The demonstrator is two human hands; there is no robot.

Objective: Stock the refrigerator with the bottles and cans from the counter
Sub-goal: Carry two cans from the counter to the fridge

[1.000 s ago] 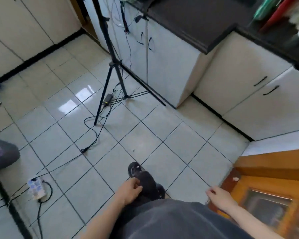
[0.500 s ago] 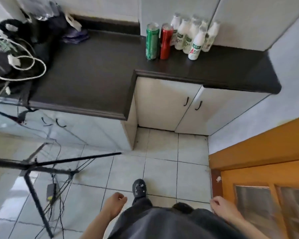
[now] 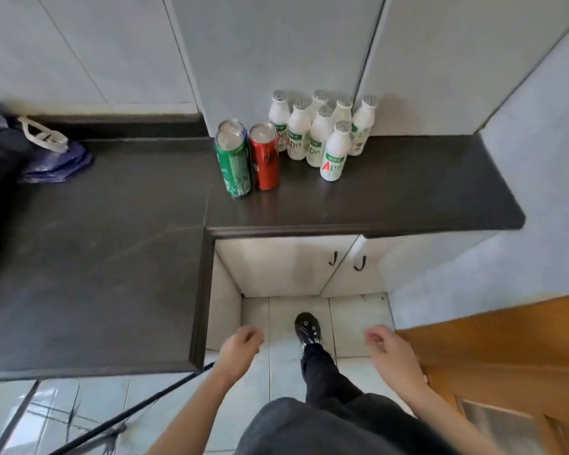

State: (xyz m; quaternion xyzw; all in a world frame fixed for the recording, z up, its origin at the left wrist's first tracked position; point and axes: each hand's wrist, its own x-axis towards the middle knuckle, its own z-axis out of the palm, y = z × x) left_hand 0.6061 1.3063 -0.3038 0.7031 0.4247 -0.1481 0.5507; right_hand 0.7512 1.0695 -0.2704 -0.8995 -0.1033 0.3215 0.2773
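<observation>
A green can (image 3: 233, 159) and a red can (image 3: 265, 157) stand side by side on the dark counter (image 3: 408, 188). Just right of them, against the wall cabinet, is a cluster of several white bottles (image 3: 322, 133) with grey caps. My left hand (image 3: 240, 348) and my right hand (image 3: 388, 348) hang low in front of me, well below and short of the counter's edge. Both have loosely curled fingers and hold nothing. No refrigerator is in view.
The counter is L-shaped, with its near left wing (image 3: 79, 274) beside me. A blue bag (image 3: 53, 159) lies at the far left. White base cabinet doors (image 3: 309, 267) sit under the counter. An orange wooden door (image 3: 506, 356) is at my right. Tripod legs (image 3: 119, 418) cross the floor.
My view has swung from the tiled floor up to the counter corner, and I have stepped closer, so the cans and bottles loom larger. Both hands stay low, holding nothing.
</observation>
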